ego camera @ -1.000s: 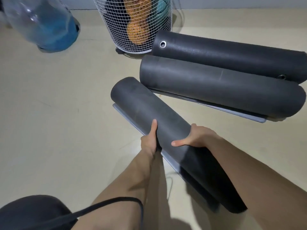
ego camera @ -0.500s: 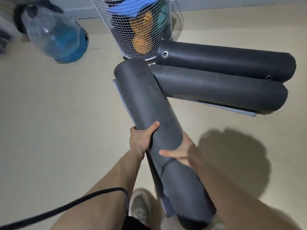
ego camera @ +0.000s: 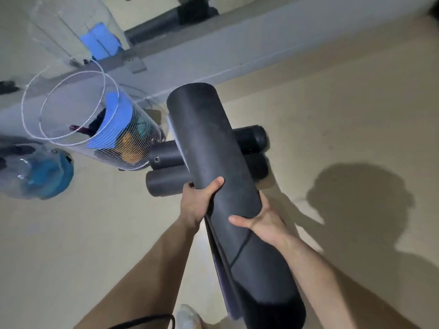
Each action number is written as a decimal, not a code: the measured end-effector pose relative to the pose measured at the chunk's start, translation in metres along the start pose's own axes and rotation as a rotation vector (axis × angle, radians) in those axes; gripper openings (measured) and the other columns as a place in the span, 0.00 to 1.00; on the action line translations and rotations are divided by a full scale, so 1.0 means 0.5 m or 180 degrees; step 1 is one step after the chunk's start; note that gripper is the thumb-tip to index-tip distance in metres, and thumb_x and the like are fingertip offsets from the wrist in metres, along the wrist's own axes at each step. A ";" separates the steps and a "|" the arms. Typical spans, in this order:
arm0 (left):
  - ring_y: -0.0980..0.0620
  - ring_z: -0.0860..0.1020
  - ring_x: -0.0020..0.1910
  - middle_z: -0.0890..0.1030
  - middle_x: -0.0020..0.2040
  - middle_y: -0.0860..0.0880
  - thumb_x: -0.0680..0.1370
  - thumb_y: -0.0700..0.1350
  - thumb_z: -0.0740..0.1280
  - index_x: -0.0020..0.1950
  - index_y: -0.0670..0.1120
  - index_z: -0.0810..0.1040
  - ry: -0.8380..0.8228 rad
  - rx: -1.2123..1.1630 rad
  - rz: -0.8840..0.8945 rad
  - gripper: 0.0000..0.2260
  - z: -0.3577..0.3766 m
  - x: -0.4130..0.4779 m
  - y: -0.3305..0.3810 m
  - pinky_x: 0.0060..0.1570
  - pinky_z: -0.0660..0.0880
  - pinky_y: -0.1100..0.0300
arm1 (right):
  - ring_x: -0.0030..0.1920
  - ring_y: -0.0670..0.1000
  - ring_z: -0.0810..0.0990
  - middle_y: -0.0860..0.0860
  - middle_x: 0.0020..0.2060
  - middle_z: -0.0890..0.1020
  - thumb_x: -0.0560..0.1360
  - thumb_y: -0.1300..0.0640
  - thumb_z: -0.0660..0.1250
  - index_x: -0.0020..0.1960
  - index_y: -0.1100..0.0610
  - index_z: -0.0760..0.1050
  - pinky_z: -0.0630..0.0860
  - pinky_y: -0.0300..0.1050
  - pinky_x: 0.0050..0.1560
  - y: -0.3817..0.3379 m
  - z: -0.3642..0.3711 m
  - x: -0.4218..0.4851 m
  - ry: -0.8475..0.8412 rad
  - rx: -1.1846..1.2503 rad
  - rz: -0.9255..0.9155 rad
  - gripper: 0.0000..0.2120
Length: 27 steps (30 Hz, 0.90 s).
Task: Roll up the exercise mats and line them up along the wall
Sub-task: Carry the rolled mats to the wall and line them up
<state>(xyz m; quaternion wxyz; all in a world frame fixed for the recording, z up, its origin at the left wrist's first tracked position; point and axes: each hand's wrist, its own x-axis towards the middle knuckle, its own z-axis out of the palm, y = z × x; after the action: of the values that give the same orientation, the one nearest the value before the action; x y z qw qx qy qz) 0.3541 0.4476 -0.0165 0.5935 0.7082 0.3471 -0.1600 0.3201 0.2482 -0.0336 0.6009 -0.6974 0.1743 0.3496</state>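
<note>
A rolled black exercise mat (ego camera: 209, 148) is up off the floor, running lengthwise away from me and tilted up at its far end. My left hand (ego camera: 197, 203) grips its left side, thumb over the top. On the right side my right hand (ego camera: 263, 219) cradles it from below, thumb across the roll. A loose flap of the mat hangs under the roll near me. Below it on the floor lie two more rolled black mats (ego camera: 166, 184) side by side, crosswise, close to the grey wall base (ego camera: 237, 53). The held mat hides their middles.
A white wire mesh basket (ego camera: 99, 138) with blue, orange and dark items stands left of the floor mats. A clear water jug with blue inside (ego camera: 40, 176) lies further left. My shoe (ego camera: 187, 317) shows at the bottom. My shadow (ego camera: 361, 205) falls on the beige floor at right.
I have lifted the held mat higher and swung its far end up over the two floor mats. The view has risen and tilted, so the wall and basket rim show now.
</note>
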 end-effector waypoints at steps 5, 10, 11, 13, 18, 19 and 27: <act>0.51 0.86 0.53 0.88 0.54 0.52 0.60 0.66 0.83 0.62 0.47 0.83 -0.0605 0.0005 0.0132 0.37 0.270 0.037 0.189 0.60 0.81 0.49 | 0.56 0.39 0.82 0.36 0.55 0.83 0.54 0.42 0.87 0.64 0.38 0.70 0.78 0.39 0.54 -0.109 -0.291 0.008 0.0568 -0.0010 -0.0118 0.43; 0.50 0.86 0.53 0.87 0.57 0.50 0.56 0.69 0.84 0.66 0.46 0.79 -0.0974 -0.0115 0.0034 0.46 0.546 0.115 0.360 0.54 0.83 0.52 | 0.54 0.34 0.80 0.35 0.55 0.82 0.59 0.44 0.87 0.67 0.40 0.70 0.76 0.36 0.54 -0.218 -0.564 0.061 0.1009 -0.0003 -0.0150 0.42; 0.50 0.86 0.53 0.87 0.56 0.51 0.54 0.71 0.83 0.65 0.46 0.80 -0.1084 -0.0049 0.0081 0.47 0.611 0.136 0.401 0.56 0.83 0.50 | 0.54 0.34 0.80 0.34 0.56 0.82 0.59 0.44 0.87 0.68 0.39 0.70 0.75 0.35 0.52 -0.240 -0.630 0.079 0.1090 0.0040 -0.0172 0.42; 0.50 0.86 0.52 0.88 0.53 0.53 0.54 0.72 0.82 0.62 0.48 0.83 -0.1203 0.0149 0.0150 0.44 0.735 0.165 0.475 0.57 0.82 0.49 | 0.54 0.36 0.80 0.35 0.56 0.82 0.60 0.43 0.86 0.67 0.39 0.71 0.75 0.37 0.52 -0.270 -0.751 0.114 0.1228 0.0112 -0.0128 0.41; 0.50 0.86 0.53 0.87 0.53 0.53 0.56 0.69 0.80 0.61 0.48 0.83 -0.1363 0.0348 0.0242 0.40 1.053 0.235 0.627 0.58 0.82 0.48 | 0.58 0.43 0.82 0.36 0.58 0.82 0.53 0.36 0.85 0.70 0.39 0.71 0.79 0.49 0.64 -0.314 -1.055 0.215 0.1524 0.0238 -0.0088 0.49; 0.49 0.86 0.53 0.87 0.54 0.53 0.55 0.70 0.80 0.62 0.48 0.82 -0.1394 0.0371 0.0242 0.42 1.120 0.252 0.649 0.58 0.82 0.48 | 0.59 0.43 0.81 0.36 0.59 0.82 0.53 0.36 0.85 0.71 0.40 0.71 0.78 0.50 0.65 -0.317 -1.120 0.236 0.1550 0.0260 -0.0100 0.50; 0.48 0.83 0.58 0.84 0.61 0.50 0.48 0.74 0.81 0.69 0.46 0.77 -0.1407 0.0607 0.0279 0.56 1.634 0.366 0.789 0.61 0.81 0.50 | 0.61 0.48 0.77 0.39 0.60 0.75 0.60 0.36 0.83 0.74 0.45 0.67 0.73 0.46 0.59 -0.333 -1.591 0.406 0.1795 -0.0044 0.0025 0.48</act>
<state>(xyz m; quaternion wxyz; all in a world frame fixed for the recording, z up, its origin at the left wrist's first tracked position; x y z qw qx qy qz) 0.9041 -0.2961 -0.0448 0.5919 0.7232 0.1611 -0.3173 0.7929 -0.4434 -0.0291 0.5226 -0.7705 0.3349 0.1452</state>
